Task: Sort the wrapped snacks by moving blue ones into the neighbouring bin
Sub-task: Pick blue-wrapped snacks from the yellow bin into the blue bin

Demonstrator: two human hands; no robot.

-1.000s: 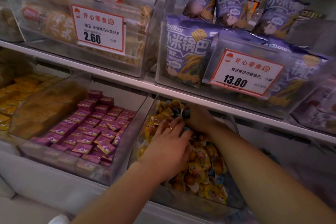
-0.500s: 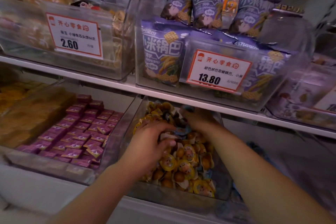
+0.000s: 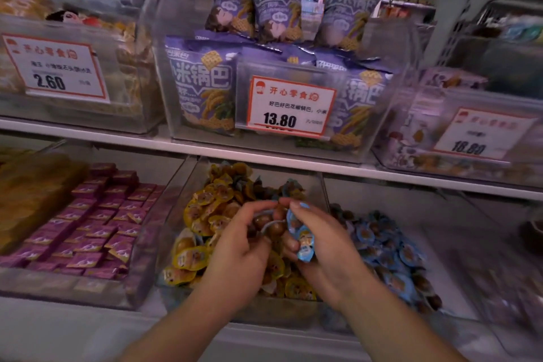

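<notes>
A clear bin (image 3: 182,185) on the lower shelf holds mostly yellow-wrapped snacks (image 3: 205,211), with a few blue ones (image 3: 289,186) near the back. The neighbouring bin to the right holds blue-wrapped snacks (image 3: 385,247). Both hands are raised just above the yellow pile. My right hand (image 3: 323,247) grips blue-wrapped snacks (image 3: 302,239) between thumb and fingers. My left hand (image 3: 244,247) is curled round a blue-edged snack (image 3: 271,226) right beside the right hand's fingertips.
A bin of purple packets (image 3: 97,226) sits to the left. The white shelf edge (image 3: 264,156) runs just above the bins. The upper shelf carries bins of purple snack bags (image 3: 202,85) with price tags 2.60, 13.80 and 18.80.
Both hands have risen out of the back of the yellow pile and come together nearer the front, now holding blue snacks. The view has shifted right, showing the blue bin.
</notes>
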